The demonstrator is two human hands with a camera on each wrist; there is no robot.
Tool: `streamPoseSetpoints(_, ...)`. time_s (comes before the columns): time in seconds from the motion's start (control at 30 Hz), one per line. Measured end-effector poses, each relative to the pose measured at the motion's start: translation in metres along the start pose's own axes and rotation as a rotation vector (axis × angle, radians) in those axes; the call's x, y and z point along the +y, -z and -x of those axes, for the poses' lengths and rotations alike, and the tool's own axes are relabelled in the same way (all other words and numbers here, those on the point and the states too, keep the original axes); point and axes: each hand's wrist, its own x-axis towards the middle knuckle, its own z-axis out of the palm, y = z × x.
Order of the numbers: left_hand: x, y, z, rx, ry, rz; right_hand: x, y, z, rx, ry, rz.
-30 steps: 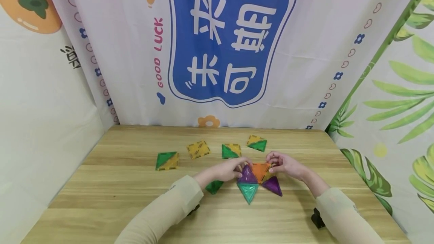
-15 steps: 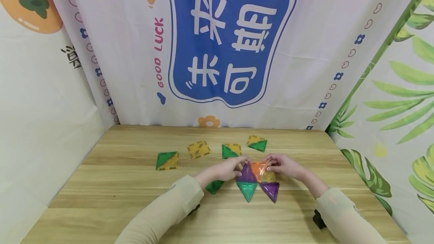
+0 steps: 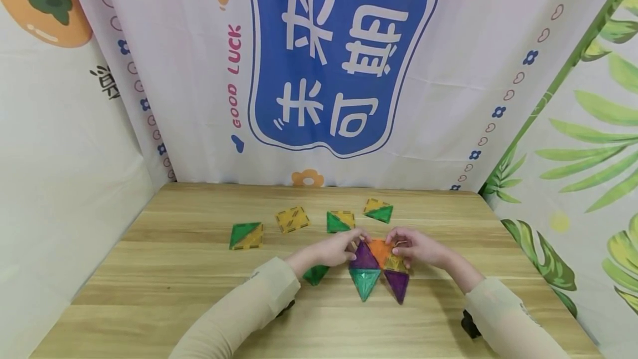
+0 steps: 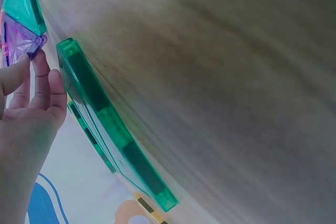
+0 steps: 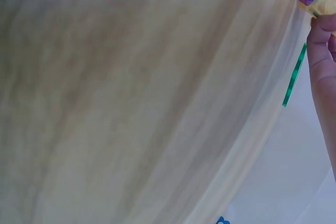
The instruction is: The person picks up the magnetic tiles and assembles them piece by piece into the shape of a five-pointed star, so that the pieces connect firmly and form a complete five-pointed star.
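Observation:
A joined group of translucent triangular magnetic tiles lies between my hands in the head view. My left hand point(image 3: 339, 249) pinches the outer corner of a purple magnetic tile point(image 3: 364, 259); thumb and finger meet on that corner in the left wrist view. Below it hangs a teal tile point(image 3: 365, 282). An orange tile point(image 3: 379, 251) fills the middle, its upper edge partly covered by fingers. My right hand point(image 3: 417, 246) grips a yellow magnetic tile point(image 3: 394, 263) at its outer side. A second purple tile point(image 3: 397, 285) joins the yellow one's lower edge, its tip pointing toward me.
A green tile point(image 3: 315, 275) lies under my left forearm. Behind the hands, on the wooden table point(image 3: 189, 292), lie green-and-yellow tile pairs point(image 3: 246, 236), point(image 3: 340, 221), point(image 3: 378, 210) and a yellow pair point(image 3: 292, 219). A printed cloth point(image 3: 448, 98) hangs past the back edge.
The right-hand purple tile has swung from slanting outward to pointing nearly straight toward me. My right hand has shifted slightly left, and the yellow tile shows more. My left hand keeps its place.

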Motion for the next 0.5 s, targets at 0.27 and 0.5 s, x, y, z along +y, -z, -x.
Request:
streamPoseSetpoints(0.27, -0.0001, -0.0005, -0.0008, 0.008, 0.012, -0.006, -0.0002, -0.0018, 0.0014, -0.042, 0.0, -0.051)
streamPoseSetpoints(0.5, 0.0, -0.0002, -0.0008, 0.0, -0.004, -0.049, -0.004, -0.0041, -0.0001, -0.056, 0.007, -0.03)
